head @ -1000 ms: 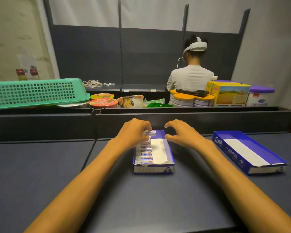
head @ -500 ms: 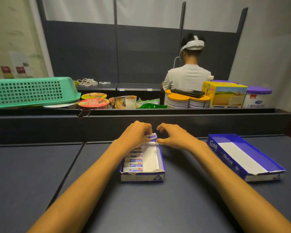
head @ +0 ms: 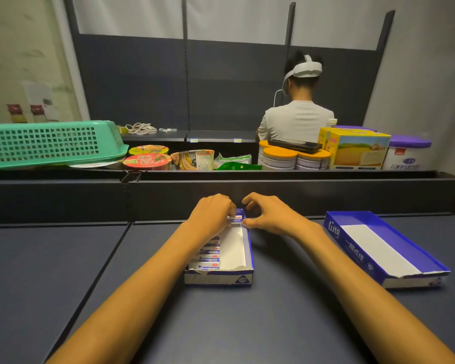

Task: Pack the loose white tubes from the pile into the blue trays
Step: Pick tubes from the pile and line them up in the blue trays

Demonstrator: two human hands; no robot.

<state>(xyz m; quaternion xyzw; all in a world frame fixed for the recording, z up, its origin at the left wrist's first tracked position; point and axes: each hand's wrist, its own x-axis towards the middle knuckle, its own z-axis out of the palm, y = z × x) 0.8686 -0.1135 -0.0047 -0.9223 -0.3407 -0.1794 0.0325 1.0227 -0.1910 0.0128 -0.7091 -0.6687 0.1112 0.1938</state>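
A blue tray (head: pixel 249 254) lies in the middle of the dark table, with a row of white tubes (head: pixel 210 252) packed along its left half. At the tray's far end my left hand (head: pixel 212 214) pinches one more white tube (head: pixel 235 220), held crosswise just above the row. My right hand (head: pixel 272 215) arches beside it. Its thumb tip touches the tube's right end and its index finger is lifted clear. A second blue tray (head: pixel 431 261) lies to the right, holding nothing on its white floor. No pile of loose tubes shows.
A raised dark ledge (head: pixel 273 187) runs behind the table. Beyond it sit a green basket (head: pixel 50 144), noodle cups (head: pixel 147 161), orange-lidded cans (head: pixel 281 158) and a yellow box (head: pixel 357 151). A person (head: pixel 297 119) with a headset stands farther back, turned away.
My left hand has brought the tube down to the far end of the tray. My right hand has closed in until its thumb meets the tube's end.
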